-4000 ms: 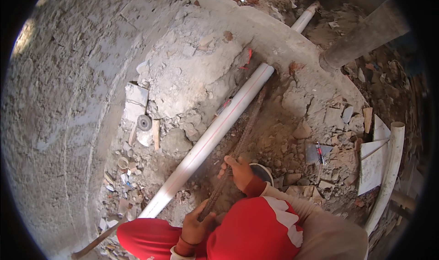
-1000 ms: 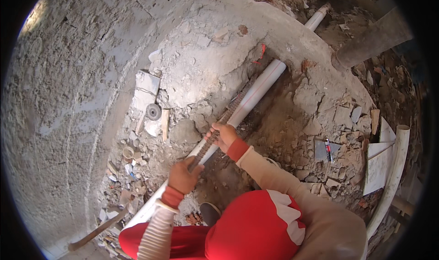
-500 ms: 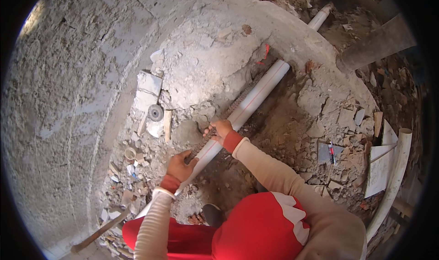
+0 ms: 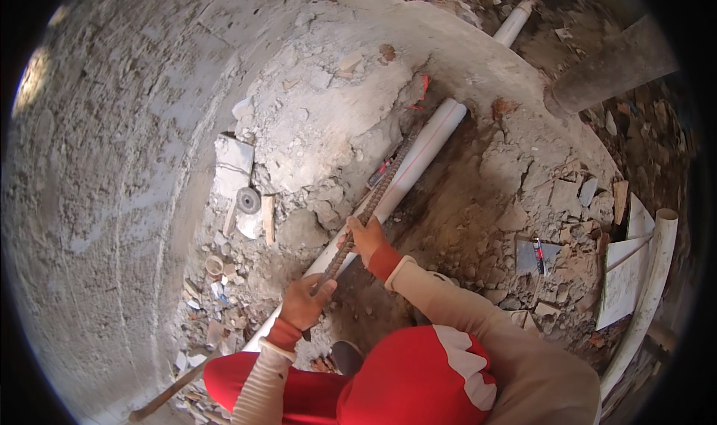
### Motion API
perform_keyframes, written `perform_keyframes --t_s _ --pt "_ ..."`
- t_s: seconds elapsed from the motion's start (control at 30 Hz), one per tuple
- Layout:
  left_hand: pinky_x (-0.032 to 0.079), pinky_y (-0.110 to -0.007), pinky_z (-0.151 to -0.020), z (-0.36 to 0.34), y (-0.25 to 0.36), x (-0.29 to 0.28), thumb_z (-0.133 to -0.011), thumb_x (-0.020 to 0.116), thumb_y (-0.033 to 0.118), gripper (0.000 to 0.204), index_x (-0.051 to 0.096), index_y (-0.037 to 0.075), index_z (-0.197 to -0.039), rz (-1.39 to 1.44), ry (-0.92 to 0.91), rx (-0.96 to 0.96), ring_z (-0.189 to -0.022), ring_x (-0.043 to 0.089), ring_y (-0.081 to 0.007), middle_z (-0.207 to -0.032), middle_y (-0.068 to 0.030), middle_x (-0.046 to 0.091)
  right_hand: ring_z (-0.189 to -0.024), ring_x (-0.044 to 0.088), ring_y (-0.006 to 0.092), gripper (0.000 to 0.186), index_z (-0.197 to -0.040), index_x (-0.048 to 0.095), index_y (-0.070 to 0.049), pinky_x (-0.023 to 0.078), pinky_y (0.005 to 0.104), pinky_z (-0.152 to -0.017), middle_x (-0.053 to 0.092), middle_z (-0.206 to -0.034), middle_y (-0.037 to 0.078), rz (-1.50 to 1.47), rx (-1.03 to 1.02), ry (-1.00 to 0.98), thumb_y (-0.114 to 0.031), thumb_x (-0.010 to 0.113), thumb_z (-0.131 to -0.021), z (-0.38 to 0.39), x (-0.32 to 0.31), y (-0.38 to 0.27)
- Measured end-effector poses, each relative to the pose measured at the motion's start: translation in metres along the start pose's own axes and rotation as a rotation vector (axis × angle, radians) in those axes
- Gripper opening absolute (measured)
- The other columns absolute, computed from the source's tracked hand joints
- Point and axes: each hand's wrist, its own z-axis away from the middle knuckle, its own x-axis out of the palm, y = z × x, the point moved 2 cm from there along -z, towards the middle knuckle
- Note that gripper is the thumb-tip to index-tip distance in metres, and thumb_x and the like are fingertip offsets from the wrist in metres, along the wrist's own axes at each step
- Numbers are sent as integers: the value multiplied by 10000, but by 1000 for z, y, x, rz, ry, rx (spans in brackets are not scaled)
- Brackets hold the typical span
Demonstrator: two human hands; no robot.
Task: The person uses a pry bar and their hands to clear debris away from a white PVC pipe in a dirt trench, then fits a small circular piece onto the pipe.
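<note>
A brown ribbed steel bar [image 4: 387, 180] slants across the top of a white pipe [image 4: 431, 150] with a red line along it. My left hand [image 4: 301, 305] is closed round the bar's near part, thumb on top. Farther up, my right hand [image 4: 367, 240] grips the same bar from its right side. Beneath both hands the pipe lies in a dug trench, running from my leg up to the low concrete ledge. Whether the bar touches the pipe I cannot tell.
Left of the trench lie a small grey wheel [image 4: 249, 199], a wood strip [image 4: 268, 220] and a broken tile [image 4: 234, 160]. A wooden handle [image 4: 168, 388] rests at lower left. On the right are rubble, white boards [image 4: 624, 287] and a long curved pipe [image 4: 657, 275]. A thick grey pipe [image 4: 616, 70] crosses the upper right.
The bar has shifted from the pipe's left side to lie across its top, lifted by both hands. My hands have moved slightly right and nearer to me. A marker-like object now shows beside the bar.
</note>
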Motion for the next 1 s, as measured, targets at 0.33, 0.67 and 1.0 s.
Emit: perform_keyframes --t_s 0.33,0.67,1.0 --pt "515 -359 -670 -95 -17 -12 -909 690 365 389 715 1 -1042 -230 147 232 -649 619 -213 -763 -174 697 -522 597 269 169 -1023 424 73 557 426 -472 565 -718 192 64 9 91 -86 453 -973 -70 19 -35" --pt "514 -411 -656 -22 -6 19 -879 706 336 343 716 23 -1020 -80 180 219 -715 678 -360 -791 -234 673 -537 545 213 187 -900 436 42 536 411 -480 518 -759 138 85 -99 171 -113 489 -990 -20 3 -8" --pt "515 -372 -693 -99 33 24 -905 686 351 406 695 -16 -1078 -158 162 151 -723 664 -259 -791 -180 694 -543 531 197 177 -940 455 45 493 389 -456 511 -753 114 -40 -152 150 -123 487 -987 -88 -10 -71"
